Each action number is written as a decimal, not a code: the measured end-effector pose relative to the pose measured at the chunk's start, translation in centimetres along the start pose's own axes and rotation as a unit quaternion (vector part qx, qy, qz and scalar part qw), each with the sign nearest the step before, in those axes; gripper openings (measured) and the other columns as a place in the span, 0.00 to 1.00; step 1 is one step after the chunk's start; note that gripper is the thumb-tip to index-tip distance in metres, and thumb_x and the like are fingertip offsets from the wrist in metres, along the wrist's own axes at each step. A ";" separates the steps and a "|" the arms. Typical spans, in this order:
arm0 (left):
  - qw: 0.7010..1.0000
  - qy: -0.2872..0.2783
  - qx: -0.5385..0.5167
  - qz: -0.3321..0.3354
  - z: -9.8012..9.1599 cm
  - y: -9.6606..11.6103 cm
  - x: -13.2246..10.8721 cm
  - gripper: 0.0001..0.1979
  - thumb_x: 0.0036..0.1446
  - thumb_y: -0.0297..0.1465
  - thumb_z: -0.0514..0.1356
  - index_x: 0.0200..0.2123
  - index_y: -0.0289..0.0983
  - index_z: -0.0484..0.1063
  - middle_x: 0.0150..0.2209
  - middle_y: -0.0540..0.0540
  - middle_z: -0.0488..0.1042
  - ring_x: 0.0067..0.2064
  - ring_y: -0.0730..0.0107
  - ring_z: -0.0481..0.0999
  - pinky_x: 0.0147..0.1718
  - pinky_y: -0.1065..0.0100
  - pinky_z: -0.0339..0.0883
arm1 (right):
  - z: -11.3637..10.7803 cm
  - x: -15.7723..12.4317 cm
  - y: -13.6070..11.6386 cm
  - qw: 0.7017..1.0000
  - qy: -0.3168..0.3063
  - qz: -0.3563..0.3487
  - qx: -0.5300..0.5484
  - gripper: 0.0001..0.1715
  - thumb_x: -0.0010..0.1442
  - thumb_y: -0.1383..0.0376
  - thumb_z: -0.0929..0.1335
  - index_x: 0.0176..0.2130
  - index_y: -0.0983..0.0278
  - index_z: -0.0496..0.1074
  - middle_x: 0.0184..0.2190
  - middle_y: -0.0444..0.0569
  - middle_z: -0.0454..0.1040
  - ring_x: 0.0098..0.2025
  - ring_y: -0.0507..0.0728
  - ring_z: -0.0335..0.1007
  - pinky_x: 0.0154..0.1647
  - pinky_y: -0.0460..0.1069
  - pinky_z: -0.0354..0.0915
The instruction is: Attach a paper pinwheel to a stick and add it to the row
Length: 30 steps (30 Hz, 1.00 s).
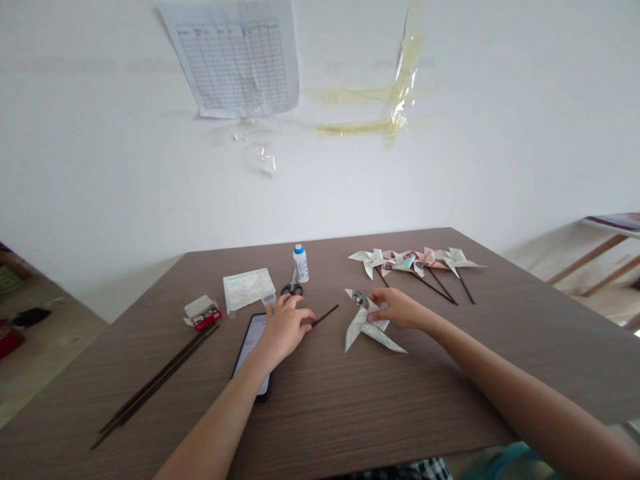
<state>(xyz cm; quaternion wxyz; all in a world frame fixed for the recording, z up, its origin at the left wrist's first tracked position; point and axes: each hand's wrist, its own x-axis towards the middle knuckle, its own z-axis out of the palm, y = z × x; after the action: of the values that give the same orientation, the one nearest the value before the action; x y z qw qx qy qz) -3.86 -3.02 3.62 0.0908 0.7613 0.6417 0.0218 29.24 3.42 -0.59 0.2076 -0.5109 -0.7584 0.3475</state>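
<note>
Paper pinwheel (369, 328), right of the brown stick (326, 315), is pinched by the right hand (395, 307); harder squeezing could crease it. Whether the left hand (283, 325) grips the stick, I cannot tell.

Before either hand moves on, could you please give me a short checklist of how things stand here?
1. Right hand on the nearest paper pinwheel: ok, fingers at its centre.
2. Left hand gripping the stick: cannot tell, the fingertips meet its near end.
3. Phone uncovered: not ok, the left hand and forearm hide part.
4. Bottle upright, blue cap on: ok.
5. Small red box open: ok.
</note>
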 end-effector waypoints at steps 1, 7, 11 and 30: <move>1.000 -0.001 -0.005 0.000 0.1 -0.1 0.1 0.18 0.78 0.26 0.72 0.60 0.53 0.97 0.87 0.41 0.77 0.92 0.28 0.65 0.89 0.23 0.60 | -0.1 0.0 0.0 1.000 -0.005 -0.002 0.014 0.16 0.56 0.60 0.85 0.45 0.58 0.89 0.47 0.52 0.94 0.56 0.72 0.91 0.62 0.60 0.80; 0.999 0.002 -0.036 0.027 0.8 -0.2 0.4 0.16 0.75 0.29 0.75 0.58 0.53 0.98 0.85 0.42 0.80 0.89 0.31 0.69 0.89 0.25 0.62 | -0.6 -0.1 -0.4 0.999 -0.031 -0.002 0.008 0.16 0.56 0.64 0.83 0.46 0.59 0.91 0.48 0.51 0.95 0.57 0.73 0.92 0.67 0.61 0.80; 0.997 -0.013 -0.057 0.053 1.1 0.5 0.1 0.17 0.75 0.28 0.76 0.59 0.54 0.98 0.85 0.41 0.79 0.90 0.30 0.68 0.89 0.24 0.60 | -0.5 -0.2 -0.5 0.999 -0.001 -0.009 -0.044 0.12 0.59 0.64 0.84 0.44 0.58 0.90 0.46 0.51 0.94 0.55 0.73 0.91 0.63 0.61 0.79; 0.987 -0.048 -0.116 0.104 1.4 2.4 -0.6 0.14 0.74 0.29 0.78 0.56 0.54 0.99 0.85 0.40 0.79 0.88 0.26 0.70 0.87 0.11 0.55 | 0.8 -0.1 -1.2 0.998 0.007 -0.037 -0.052 0.12 0.59 0.65 0.85 0.43 0.58 0.88 0.43 0.47 0.91 0.51 0.67 0.87 0.57 0.56 0.76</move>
<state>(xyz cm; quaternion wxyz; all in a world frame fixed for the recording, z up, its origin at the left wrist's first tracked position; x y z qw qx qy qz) -1.43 -4.11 2.67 0.2062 0.8084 0.5470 0.0686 27.98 2.83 -0.18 0.1981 -0.4952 -0.7924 0.2961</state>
